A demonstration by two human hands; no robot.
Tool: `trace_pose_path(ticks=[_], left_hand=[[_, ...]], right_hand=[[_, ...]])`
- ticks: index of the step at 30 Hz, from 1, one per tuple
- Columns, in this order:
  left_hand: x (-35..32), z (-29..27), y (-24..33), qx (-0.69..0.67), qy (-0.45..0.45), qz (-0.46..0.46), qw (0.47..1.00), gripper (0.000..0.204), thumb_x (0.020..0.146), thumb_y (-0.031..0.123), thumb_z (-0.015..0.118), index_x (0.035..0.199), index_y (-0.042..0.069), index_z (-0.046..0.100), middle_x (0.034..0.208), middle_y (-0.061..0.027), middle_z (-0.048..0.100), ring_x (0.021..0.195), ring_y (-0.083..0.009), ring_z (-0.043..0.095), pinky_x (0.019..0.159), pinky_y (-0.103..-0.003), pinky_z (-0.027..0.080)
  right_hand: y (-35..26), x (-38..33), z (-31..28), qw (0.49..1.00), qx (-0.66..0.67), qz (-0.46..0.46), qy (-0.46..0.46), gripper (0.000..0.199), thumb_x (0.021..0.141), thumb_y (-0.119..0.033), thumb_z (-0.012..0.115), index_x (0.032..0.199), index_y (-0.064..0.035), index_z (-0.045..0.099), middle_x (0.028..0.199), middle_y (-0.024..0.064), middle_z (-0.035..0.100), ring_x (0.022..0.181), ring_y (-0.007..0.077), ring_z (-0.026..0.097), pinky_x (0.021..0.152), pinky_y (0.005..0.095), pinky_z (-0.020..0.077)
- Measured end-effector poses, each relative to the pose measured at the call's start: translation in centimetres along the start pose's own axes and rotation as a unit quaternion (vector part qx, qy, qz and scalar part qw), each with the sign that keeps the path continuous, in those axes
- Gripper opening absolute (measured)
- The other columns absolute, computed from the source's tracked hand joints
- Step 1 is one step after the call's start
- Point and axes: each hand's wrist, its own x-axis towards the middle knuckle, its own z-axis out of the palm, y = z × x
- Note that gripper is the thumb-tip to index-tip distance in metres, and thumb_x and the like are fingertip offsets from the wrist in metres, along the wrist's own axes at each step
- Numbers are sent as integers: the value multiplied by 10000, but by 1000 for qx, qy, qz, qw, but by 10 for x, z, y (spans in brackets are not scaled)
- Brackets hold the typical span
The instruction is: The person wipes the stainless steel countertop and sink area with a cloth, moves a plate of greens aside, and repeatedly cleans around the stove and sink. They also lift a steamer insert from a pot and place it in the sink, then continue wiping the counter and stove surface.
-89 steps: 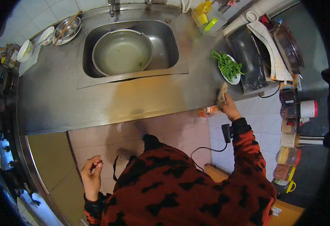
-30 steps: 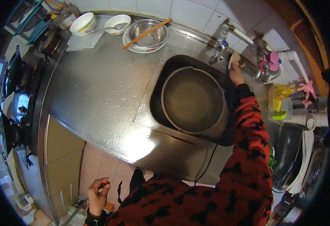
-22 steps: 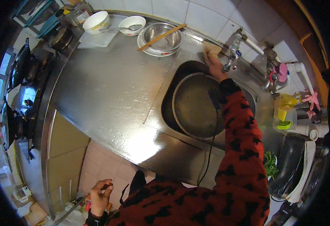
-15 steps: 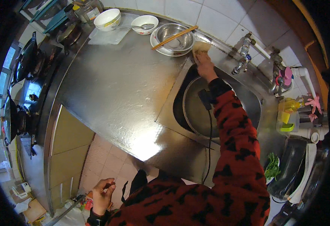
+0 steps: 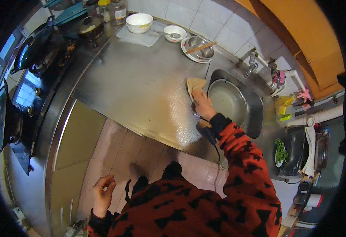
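My right hand (image 5: 204,105) presses a folded tan cloth (image 5: 195,85) onto the steel counter (image 5: 133,85), just left of the sink. Its fingers lie on the cloth's near side. Beside the right wrist is a black handle with a cord (image 5: 207,132), at the counter's edge by the sink; its far end is partly hidden. A round metal basin (image 5: 242,96) with cloudy water in it sits inside the sink (image 5: 257,114). Low on the left, my left hand (image 5: 103,194) hangs over the floor, fingers loosely curled with a gap to the thumb, holding nothing visible.
Along the back wall stand stacked white bowls (image 5: 139,22), a small bowl with a spoon (image 5: 174,34) and a metal bowl (image 5: 199,48) with chopsticks across it. Faucets (image 5: 252,65) rise behind the sink. Pans (image 5: 1,118) sit on the stove at left; greens (image 5: 280,152) lie at right.
My right hand has brought the cloth from the sink's back corner leftward and nearer onto the counter. The black handle has shifted from over the basin to the sink's left side. The view has turned.
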Motion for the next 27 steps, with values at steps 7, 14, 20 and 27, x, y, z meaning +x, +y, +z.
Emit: trace_pose_path(ticks=[7,14,20,27], left_hand=[[15,-50,-31,-24,-41,-9,999,252,794,-3,619,1046,7,610,876,-92,643,789,-151,603,722,-270,481],[62,-64,-14,13,-29,-13,999,243,804,36,627,1045,9,618,883,-96,649,807,-158,605,735,-278,479],[103,-76,23,7,9,-62,998,228,796,35,633,1022,3,627,866,-95,644,813,-161,606,748,-279,477],[133,-71,48,46,6,-35,998,226,791,23,629,1016,0,621,873,-94,628,808,-148,593,744,-266,471]], right_hand=[[-71,-39,-8,981,134,71,-122,386,820,-89,520,1204,-65,480,1259,90,467,1086,280,481,871,413,400],[39,77,-38,757,565,307,117,239,857,-34,502,1096,-22,514,949,69,578,792,219,595,694,345,519],[91,154,-11,615,727,283,121,236,851,-10,513,1064,81,474,978,159,586,833,263,626,681,349,572],[93,179,-1,584,729,299,195,202,882,-37,474,1036,89,514,953,161,616,714,230,613,584,307,481]])
